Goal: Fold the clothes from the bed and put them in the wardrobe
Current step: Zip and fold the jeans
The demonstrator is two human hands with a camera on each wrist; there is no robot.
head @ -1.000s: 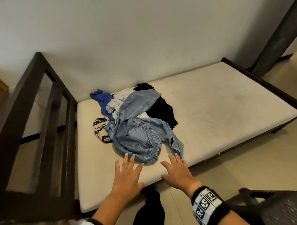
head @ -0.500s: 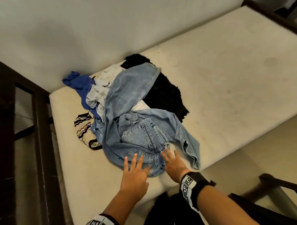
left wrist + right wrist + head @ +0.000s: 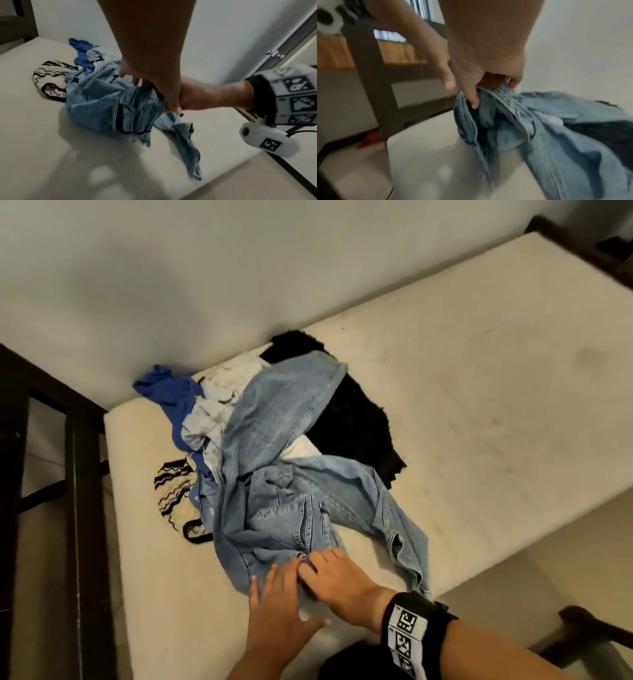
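Light blue jeans (image 3: 274,474) lie on top of a pile of clothes on the cream mattress (image 3: 479,371). My right hand (image 3: 335,573) grips their waistband near the front edge; in the right wrist view its fingers (image 3: 513,83) and thumb curl round the band of the jeans (image 3: 556,135). My left hand (image 3: 277,601) rests beside it on the denim with fingers straight. In the left wrist view the left hand (image 3: 137,75) touches the bunched jeans (image 3: 106,108). Under the jeans lie a black garment (image 3: 356,419), a blue one (image 3: 168,392), a pale grey one (image 3: 212,412) and a striped cream one (image 3: 174,491).
A dark wooden headboard (image 3: 82,508) stands at the left end of the bed, and the wall runs along the far side. The mattress to the right of the pile is bare. Pale floor (image 3: 548,559) and a dark chair-like object (image 3: 582,628) are at the lower right.
Both hands moved forward from the mattress edge onto the jeans. The right hand has taken hold of the waistband. The head view has come closer to the pile.
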